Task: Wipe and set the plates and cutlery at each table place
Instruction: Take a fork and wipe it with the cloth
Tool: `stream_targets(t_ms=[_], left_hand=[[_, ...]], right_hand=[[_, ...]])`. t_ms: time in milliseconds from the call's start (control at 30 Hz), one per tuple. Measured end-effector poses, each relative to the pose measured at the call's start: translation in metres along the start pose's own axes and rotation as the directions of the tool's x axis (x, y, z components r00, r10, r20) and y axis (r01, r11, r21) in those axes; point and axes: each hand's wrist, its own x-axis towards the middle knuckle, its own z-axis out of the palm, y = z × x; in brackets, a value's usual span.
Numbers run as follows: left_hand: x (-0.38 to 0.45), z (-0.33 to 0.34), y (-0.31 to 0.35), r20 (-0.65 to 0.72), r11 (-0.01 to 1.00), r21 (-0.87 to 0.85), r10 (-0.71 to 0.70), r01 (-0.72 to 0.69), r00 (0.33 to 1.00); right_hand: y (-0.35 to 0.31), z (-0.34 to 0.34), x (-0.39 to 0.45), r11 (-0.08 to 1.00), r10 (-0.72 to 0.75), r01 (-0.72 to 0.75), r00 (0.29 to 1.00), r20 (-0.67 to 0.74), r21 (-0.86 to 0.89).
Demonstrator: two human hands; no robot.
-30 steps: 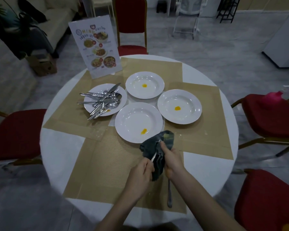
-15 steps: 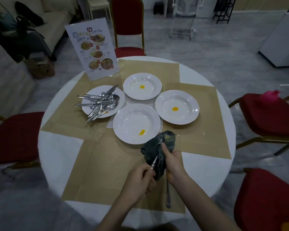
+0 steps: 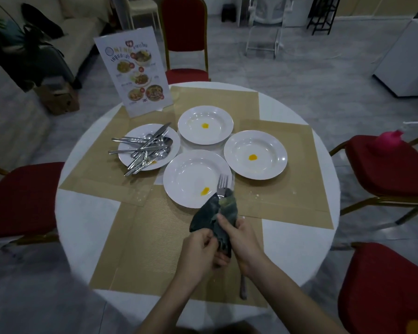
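A fork (image 3: 222,186) sticks up out of a dark cloth (image 3: 214,219), and only its shiny silver prongs show. The prongs hang over the near rim of the nearest plate (image 3: 191,182). The rest of the fork is wrapped in the cloth, so the handle cannot be seen.

The right hand (image 3: 240,239) has its fingers curled round the cloth with the fork inside. The left hand (image 3: 198,254) pinches the low end of the cloth. Both hands are over the mat by the near edge of the round table (image 3: 82,225).

The nearest plate is white and has a small yellow blob near its near rim. A plate (image 3: 255,154) toward the right edge and a plate (image 3: 205,124) toward the far edge are white too, each with a yellow blob in the middle. A fourth plate (image 3: 171,141), toward the left edge, holds a heap of cutlery (image 3: 145,149), silver spoons, forks and a knife all crossed over each other.

One more silver handle (image 3: 243,288) lies on the mat near the near edge, partly under the right wrist. A menu card (image 3: 133,72) stands up at the far left edge of the table.
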Motion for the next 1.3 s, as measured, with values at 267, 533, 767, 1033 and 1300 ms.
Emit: stream_targets(t_ms=[267, 533, 767, 1033, 1300], left_hand=[[-0.005, 0.004, 0.001, -0.016, 0.997, -0.058, 0.04, -0.041, 0.999], [-0.006, 0.001, -0.014, 0.107, 0.999, 0.009, 0.033, -0.034, 0.994], [-0.006, -0.003, -0.021, 0.186, 0.999, 0.005, 0.037, -0.039, 0.982], [-0.008, 0.012, -0.067, 0.05, 0.984, -0.031, -0.176, 0.178, 0.983], [0.004, 0.028, -0.102, 0.0, 0.95, 0.218, -0.229, 0.224, 0.973]], right_hand=[[-0.015, -0.006, 0.014, 0.999, -0.031, 0.032, 0.998, -0.047, 0.027], [-0.013, -0.014, 0.022, 0.985, 0.127, -0.105, 0.978, -0.168, 0.136], [-0.025, -0.032, 0.036, 0.996, 0.066, -0.043, 0.943, -0.325, 0.078], [-0.028, -0.088, 0.029, 0.997, 0.037, -0.011, 0.929, -0.369, 0.073], [0.005, -0.106, 0.002, 0.975, 0.167, -0.093, 0.906, -0.389, 0.204]])
